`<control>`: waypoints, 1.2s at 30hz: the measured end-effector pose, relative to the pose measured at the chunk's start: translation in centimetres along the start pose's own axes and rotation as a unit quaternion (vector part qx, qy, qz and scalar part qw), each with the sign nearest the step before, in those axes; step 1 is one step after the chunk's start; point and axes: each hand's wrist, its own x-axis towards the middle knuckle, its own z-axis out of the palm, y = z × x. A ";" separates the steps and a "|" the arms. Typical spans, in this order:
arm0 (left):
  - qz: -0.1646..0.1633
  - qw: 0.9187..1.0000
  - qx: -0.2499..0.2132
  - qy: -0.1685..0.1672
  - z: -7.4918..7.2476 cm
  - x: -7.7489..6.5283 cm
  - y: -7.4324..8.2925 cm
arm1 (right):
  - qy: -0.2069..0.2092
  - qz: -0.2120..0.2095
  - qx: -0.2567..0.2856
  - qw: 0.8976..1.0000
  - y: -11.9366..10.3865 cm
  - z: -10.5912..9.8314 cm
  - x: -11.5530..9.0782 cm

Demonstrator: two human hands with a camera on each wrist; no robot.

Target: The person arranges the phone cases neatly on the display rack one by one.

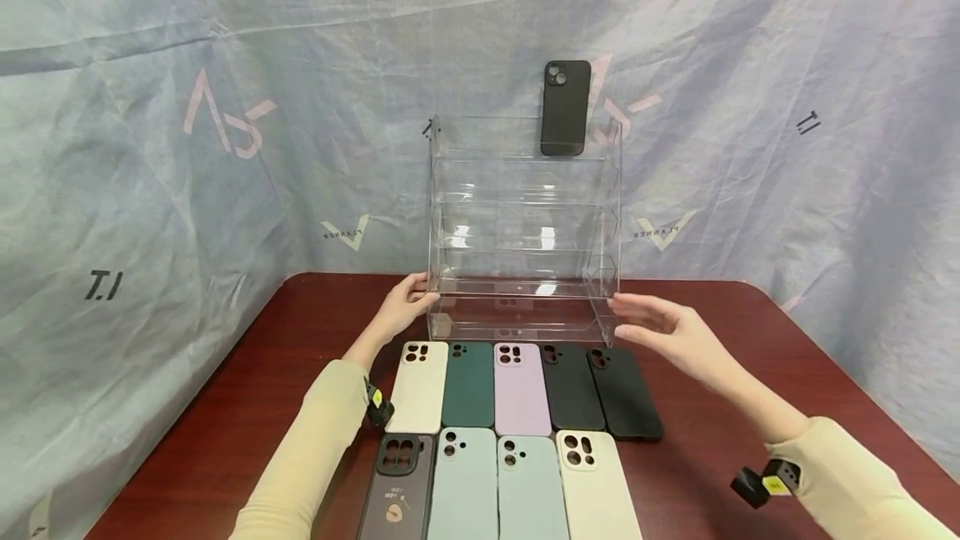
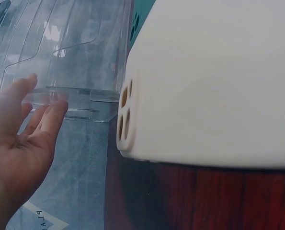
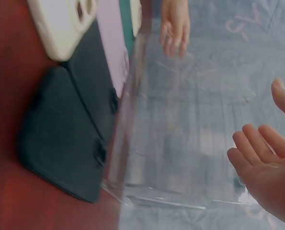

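On the desk (image 1: 300, 340), the clear rack (image 1: 517, 288) stands behind the cases (image 1: 522, 394). Left hand (image 1: 405, 305) and right hand (image 1: 667, 332) flank it — fingers loosely open, gripping nothing — well placed to steady it. The rack apparently props one black case (image 1: 566, 107) upright at its top right.

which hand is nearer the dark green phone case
Left. The left hand is beyond the dark green phone case, to its left; the right hand is farther off to its right.
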 end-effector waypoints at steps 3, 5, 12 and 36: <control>-0.005 1.000 0.001 0.001 0.0 -0.2 -0.1 | -0.019 0.004 0.006 1.000 0.4 0.9 -1.2; -0.007 1.000 -0.001 0.000 0.0 -0.2 -0.1 | -0.032 0.006 0.011 0.999 0.7 1.5 -1.9; 0.003 1.000 -0.005 -0.008 -0.2 0.1 -0.2 | -0.063 0.010 0.032 0.997 1.8 3.0 -3.7; 0.007 1.000 0.000 -0.004 0.2 -0.2 -0.2 | -0.182 -0.054 0.006 0.982 4.2 5.9 -7.0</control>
